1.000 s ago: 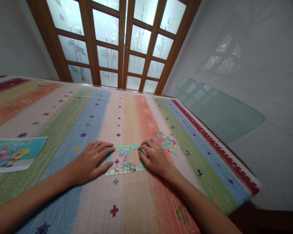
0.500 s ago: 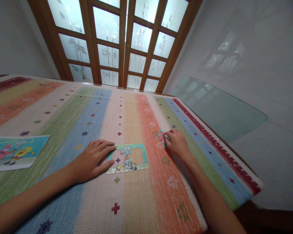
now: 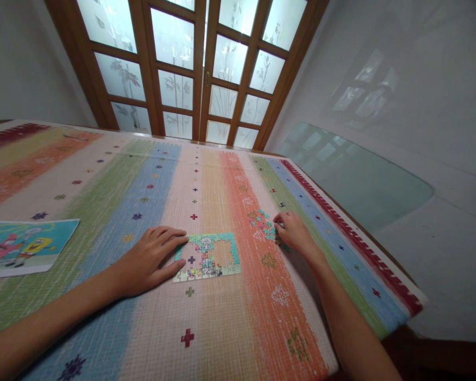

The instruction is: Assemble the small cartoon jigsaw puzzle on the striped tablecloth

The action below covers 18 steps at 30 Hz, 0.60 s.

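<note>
Small rectangular cardboard jigsaw puzzle (image 3: 206, 257) lies mid-table on the striped woven tablecloth (image 3: 206, 328): border and centre figure joined, holes left inside, and a pile of loose teal-pink puzzle pieces (image 3: 262, 223) unplaced. Left hand (image 3: 148, 259) lies flat and empty, fingertips touching the puzzle's left edge. Right hand (image 3: 291, 231) curls on the pile; can't tell if it pinches one.

Soft daylight enters through the frosted-glass, brown-framed doors (image 3: 206, 79) at top centre; the room is dim. A faint shadow edges the left hand (image 3: 150, 259). Straight lines bow toward the frame edges.
</note>
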Tool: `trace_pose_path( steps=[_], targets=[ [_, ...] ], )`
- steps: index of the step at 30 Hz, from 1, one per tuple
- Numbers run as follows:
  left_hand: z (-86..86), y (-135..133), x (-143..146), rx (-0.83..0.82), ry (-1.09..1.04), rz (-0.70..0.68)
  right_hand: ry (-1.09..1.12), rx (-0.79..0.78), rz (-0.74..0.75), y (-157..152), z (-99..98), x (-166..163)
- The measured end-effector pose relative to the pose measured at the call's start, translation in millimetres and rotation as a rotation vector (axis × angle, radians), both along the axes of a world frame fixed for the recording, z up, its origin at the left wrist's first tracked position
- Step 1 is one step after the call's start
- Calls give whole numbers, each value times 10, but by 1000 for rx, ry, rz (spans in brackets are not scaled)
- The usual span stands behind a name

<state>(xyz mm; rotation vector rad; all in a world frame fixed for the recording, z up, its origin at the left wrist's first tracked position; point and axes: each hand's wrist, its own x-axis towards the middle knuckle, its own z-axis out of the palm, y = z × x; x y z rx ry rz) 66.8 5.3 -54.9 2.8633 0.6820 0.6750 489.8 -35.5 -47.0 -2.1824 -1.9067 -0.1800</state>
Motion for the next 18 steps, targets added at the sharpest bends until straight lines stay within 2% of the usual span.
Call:
trace_pose_path(
  steps=[7,9,13,18],
  targets=[
    [-10,6,-2,11,14,-2,90,56,35,13,56,-20],
    [-7,5,1,14,10,-3,172,93,91,8,110,-92],
    [-1,-2,5,3,11,6,405,128,329,-40,219,-369],
    [17,-8,7,-28,32,20,506,5,632,-170,274,-821]
  ],
)
